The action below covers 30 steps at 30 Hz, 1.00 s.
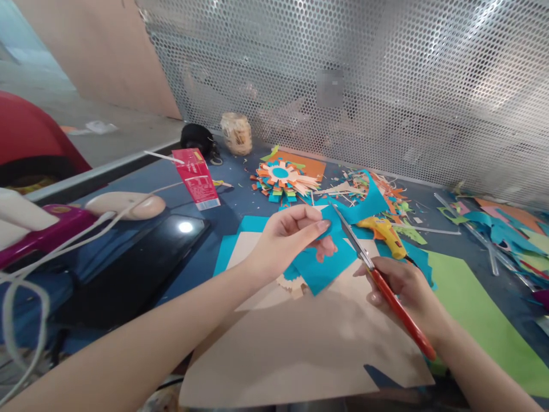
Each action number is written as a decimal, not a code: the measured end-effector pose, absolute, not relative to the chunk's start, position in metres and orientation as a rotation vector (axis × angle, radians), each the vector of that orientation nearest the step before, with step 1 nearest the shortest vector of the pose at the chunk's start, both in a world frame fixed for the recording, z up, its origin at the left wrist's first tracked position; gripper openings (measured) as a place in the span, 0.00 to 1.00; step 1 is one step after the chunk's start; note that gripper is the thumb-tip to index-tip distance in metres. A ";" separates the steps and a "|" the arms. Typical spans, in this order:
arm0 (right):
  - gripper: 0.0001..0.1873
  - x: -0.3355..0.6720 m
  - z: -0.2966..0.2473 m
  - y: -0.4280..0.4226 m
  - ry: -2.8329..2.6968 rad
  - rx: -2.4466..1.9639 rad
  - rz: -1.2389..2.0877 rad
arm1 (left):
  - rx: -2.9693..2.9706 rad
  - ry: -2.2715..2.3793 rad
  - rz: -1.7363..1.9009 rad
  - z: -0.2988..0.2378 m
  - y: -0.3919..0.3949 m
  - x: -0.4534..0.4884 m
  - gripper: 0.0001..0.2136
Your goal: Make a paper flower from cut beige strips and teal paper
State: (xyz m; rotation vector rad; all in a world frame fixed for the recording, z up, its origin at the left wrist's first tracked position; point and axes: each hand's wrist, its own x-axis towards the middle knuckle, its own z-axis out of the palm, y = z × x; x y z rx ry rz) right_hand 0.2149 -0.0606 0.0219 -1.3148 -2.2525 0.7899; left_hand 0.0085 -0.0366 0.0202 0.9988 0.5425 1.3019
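My left hand [288, 234] pinches a piece of teal paper [322, 264] above a large beige sheet [295, 343]. My right hand [407, 289] grips red-handled scissors [377, 280]; their blades point up and left, and the tips meet the teal paper's upper edge. A layered paper flower [283, 178] in orange, beige and teal lies farther back on the table.
A yellow glue gun [386, 233] lies behind the scissors. Green paper [476, 309] lies at the right, with paper scraps [501, 229] beyond it. At the left are a black tablet [141, 263], a red carton [196, 178] and white cables [26, 297]. A perforated metal screen [364, 86] backs the table.
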 end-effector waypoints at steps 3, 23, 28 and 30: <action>0.18 0.215 0.022 -0.060 -2.255 -1.307 0.791 | 0.994 0.539 1.298 0.021 -0.036 0.009 0.09; 0.18 0.218 0.023 -0.060 -2.259 -1.318 0.864 | 1.034 0.574 1.187 0.020 -0.035 0.008 0.10; 0.17 0.219 0.025 -0.059 -2.250 -1.364 0.883 | 1.055 0.589 1.184 0.020 -0.033 0.006 0.10; 0.18 0.218 0.026 -0.059 -2.247 -1.379 0.881 | 1.068 0.613 1.190 0.020 -0.033 0.005 0.10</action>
